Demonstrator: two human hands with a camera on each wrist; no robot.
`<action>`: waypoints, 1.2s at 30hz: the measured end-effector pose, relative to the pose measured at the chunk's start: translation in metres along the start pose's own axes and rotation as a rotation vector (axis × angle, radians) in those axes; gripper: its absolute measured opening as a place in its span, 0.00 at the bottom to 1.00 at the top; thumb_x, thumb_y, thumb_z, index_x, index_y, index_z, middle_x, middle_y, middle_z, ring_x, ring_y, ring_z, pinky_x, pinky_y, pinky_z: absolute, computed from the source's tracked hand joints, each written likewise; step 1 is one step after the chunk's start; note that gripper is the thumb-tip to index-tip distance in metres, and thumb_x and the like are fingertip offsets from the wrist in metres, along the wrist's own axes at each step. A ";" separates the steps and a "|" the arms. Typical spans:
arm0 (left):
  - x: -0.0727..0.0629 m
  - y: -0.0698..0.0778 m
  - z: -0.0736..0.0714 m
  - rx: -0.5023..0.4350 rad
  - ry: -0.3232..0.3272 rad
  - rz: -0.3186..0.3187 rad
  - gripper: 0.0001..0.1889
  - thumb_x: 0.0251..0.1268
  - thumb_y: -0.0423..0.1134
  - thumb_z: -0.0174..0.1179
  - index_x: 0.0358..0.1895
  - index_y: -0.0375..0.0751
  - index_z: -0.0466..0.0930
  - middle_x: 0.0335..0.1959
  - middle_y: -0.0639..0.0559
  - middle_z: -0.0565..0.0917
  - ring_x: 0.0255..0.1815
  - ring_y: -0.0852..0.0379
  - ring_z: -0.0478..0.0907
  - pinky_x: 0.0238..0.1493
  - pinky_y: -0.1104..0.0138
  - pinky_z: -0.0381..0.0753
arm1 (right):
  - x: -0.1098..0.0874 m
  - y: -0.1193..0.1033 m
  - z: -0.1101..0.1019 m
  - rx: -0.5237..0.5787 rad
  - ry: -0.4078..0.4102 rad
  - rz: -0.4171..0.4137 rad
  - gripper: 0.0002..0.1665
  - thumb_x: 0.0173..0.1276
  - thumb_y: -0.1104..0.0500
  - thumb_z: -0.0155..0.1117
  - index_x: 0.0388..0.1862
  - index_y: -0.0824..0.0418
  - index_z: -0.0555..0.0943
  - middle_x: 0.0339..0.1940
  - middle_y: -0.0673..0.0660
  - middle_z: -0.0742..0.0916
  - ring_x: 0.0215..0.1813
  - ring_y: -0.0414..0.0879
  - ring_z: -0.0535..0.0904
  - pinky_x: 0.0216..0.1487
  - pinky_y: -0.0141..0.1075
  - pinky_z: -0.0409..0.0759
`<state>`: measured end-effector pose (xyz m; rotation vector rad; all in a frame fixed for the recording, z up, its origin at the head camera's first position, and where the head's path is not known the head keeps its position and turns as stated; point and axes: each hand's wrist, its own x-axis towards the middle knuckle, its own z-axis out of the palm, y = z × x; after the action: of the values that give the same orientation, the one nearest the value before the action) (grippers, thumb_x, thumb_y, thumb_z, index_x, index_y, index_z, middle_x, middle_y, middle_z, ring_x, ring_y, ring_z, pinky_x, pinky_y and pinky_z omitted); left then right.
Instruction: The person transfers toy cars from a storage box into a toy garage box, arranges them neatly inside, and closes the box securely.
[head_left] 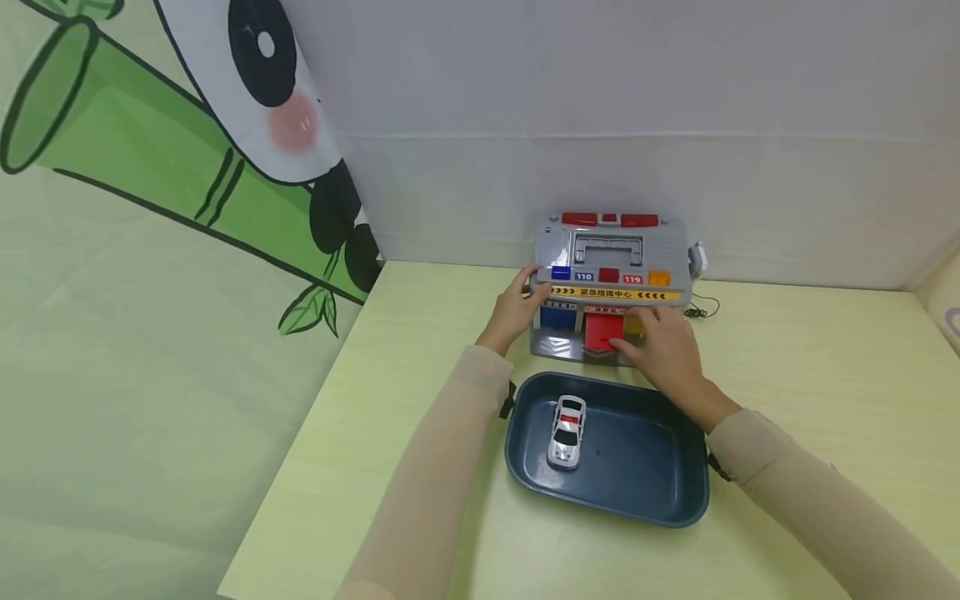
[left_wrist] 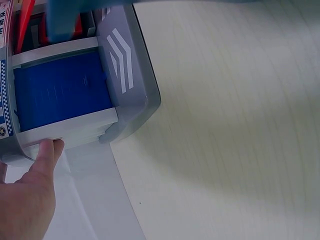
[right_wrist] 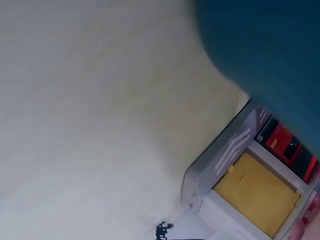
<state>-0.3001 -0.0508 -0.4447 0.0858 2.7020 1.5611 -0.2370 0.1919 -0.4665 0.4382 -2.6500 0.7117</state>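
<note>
A grey toy garage (head_left: 611, 250) with blue, red and yellow doors stands against the back wall. My left hand (head_left: 515, 312) holds its left side, and in the left wrist view my fingers (left_wrist: 46, 155) touch the side wall beside the blue door (left_wrist: 62, 90). The red door (head_left: 600, 332) is swung outward, and a red toy vehicle (right_wrist: 284, 144) shows in the bay behind it. My right hand (head_left: 663, 350) is at the front, thumb at the red door's edge, fingers partly covering the yellow door (right_wrist: 257, 192). Most of this hand is outside the right wrist view.
In front of the garage sits a dark blue tray (head_left: 637, 492), with a white toy car (head_left: 567, 433) inside at its left. My right forearm passes over the tray's right corner. A thin black cord (head_left: 701, 310) lies at the garage's right side.
</note>
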 end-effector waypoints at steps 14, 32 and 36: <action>0.000 -0.001 -0.001 0.000 -0.006 0.006 0.28 0.73 0.57 0.52 0.73 0.61 0.62 0.68 0.42 0.70 0.66 0.44 0.69 0.60 0.50 0.72 | 0.029 0.002 -0.002 -0.281 -0.026 -0.121 0.59 0.44 0.50 0.84 0.68 0.68 0.61 0.70 0.68 0.65 0.71 0.62 0.54 0.64 0.64 0.48; 0.001 0.004 -0.005 0.042 -0.029 -0.001 0.29 0.73 0.59 0.50 0.74 0.61 0.60 0.69 0.42 0.68 0.67 0.44 0.67 0.60 0.49 0.71 | 0.052 0.014 0.008 -0.451 0.179 -0.273 0.49 0.42 0.49 0.85 0.58 0.68 0.69 0.50 0.65 0.77 0.59 0.59 0.64 0.61 0.59 0.56; 0.002 0.004 -0.005 0.044 -0.036 -0.004 0.29 0.73 0.59 0.49 0.74 0.61 0.60 0.69 0.42 0.68 0.67 0.43 0.67 0.60 0.49 0.72 | 0.054 0.016 0.007 -0.459 0.170 -0.281 0.49 0.42 0.49 0.85 0.57 0.68 0.68 0.49 0.65 0.76 0.57 0.59 0.64 0.60 0.59 0.57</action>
<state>-0.3020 -0.0527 -0.4386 0.1086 2.7075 1.4849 -0.2926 0.1902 -0.4565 0.5701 -2.4196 0.0459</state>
